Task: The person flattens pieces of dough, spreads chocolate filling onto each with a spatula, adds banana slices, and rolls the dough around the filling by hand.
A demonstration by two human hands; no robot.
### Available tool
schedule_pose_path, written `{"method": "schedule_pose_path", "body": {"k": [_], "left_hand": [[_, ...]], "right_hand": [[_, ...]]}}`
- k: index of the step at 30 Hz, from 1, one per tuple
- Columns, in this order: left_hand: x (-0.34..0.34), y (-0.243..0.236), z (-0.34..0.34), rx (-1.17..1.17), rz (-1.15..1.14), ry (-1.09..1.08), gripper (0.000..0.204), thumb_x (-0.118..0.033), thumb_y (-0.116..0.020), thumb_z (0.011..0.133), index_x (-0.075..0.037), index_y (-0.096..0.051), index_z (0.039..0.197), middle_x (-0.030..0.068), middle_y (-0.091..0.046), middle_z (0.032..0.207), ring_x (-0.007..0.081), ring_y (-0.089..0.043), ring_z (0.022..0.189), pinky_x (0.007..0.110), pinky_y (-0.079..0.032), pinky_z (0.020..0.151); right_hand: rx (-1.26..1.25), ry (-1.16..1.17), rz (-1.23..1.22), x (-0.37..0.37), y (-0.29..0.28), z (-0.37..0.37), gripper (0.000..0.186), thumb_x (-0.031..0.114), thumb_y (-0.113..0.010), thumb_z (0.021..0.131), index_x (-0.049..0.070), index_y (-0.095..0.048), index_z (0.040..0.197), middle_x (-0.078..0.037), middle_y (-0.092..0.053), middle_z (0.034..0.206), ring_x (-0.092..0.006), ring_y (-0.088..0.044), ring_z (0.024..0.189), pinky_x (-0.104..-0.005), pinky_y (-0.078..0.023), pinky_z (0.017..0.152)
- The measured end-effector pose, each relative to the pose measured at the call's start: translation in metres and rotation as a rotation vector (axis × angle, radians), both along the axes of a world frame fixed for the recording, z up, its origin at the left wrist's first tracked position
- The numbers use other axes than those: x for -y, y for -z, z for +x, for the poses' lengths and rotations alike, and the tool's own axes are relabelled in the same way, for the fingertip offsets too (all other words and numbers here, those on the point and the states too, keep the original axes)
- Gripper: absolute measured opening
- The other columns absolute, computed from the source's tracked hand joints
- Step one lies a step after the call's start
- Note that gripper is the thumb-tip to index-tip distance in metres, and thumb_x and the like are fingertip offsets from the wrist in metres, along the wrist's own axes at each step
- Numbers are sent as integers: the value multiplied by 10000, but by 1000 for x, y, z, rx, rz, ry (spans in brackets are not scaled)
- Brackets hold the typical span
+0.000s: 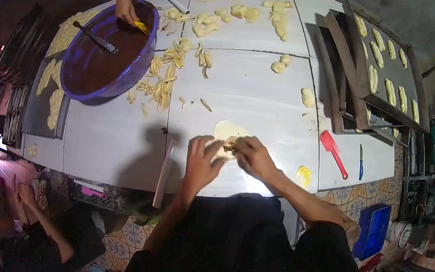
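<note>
On the white table in front of me lies a thin, pale, flattened sheet of dough, with dark brown filling on its near part. My left hand curls its fingers and thumb at the sheet's left and near edge. From the right, my right hand has its bent fingers closed at the filling and the dough beside it. My fingers partly hide that near edge. Left of my left hand, a pale rolling pin juts over the table's front edge. Right of my right hand sits a small yellow piece.
A purple basin of brown filling stands at left, a co-worker's hand holding a yellow scraper there. Banana strips lie beside it. A red spatula, a knife and stacked trays are at right.
</note>
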State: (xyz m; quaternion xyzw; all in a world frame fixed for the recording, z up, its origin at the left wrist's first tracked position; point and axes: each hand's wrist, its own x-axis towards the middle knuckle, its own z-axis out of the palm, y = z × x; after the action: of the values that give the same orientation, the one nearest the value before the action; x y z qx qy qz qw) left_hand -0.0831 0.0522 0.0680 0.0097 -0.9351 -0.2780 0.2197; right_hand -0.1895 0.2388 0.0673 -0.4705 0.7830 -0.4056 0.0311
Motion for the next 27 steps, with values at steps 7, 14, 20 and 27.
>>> {"method": "schedule_pose_path", "body": {"k": [7, 14, 20, 27], "left_hand": [[2, 29, -20, -87, 119, -57, 109, -38, -736, 779, -47, -681, 872, 132, -609, 1020, 330, -532, 1058, 468, -414, 921], [-1, 22, -29, -57, -85, -62, 324, 2, -681, 787, -21, -667, 1110, 135, -591, 1129, 352, -512, 1136, 497, -384, 1001], [15, 30, -35, -21, -158, 81, 343, -41, -681, 789, -20, -652, 1130, 140, -596, 1116, 361, -525, 1131, 531, -385, 997], [-5, 13, -16, 272, -275, -27, 652, -339, -645, 936, 70, -467, 1412, 340, -364, 1521, 520, -263, 1466, 670, -236, 1145]], "right_hand": [[42, 140, -234, 15, 7, -2, 128, -51, -633, 830, -18, -698, 936, -172, -652, 934, -362, -624, 913, -441, -542, 781], [49, 133, -57, 15, 16, -21, 193, -18, -665, 815, -29, -716, 1001, -185, -645, 1088, -363, -604, 1037, -423, -538, 871], [47, 116, 3, 17, 25, -21, 286, -57, -676, 799, -15, -652, 1081, -182, -625, 1140, -366, -584, 1085, -453, -518, 903], [17, 334, 147, 13, 7, -2, 430, 251, -626, 970, -9, -620, 1312, -242, -449, 1510, -422, -445, 1393, -513, -429, 1080]]}}
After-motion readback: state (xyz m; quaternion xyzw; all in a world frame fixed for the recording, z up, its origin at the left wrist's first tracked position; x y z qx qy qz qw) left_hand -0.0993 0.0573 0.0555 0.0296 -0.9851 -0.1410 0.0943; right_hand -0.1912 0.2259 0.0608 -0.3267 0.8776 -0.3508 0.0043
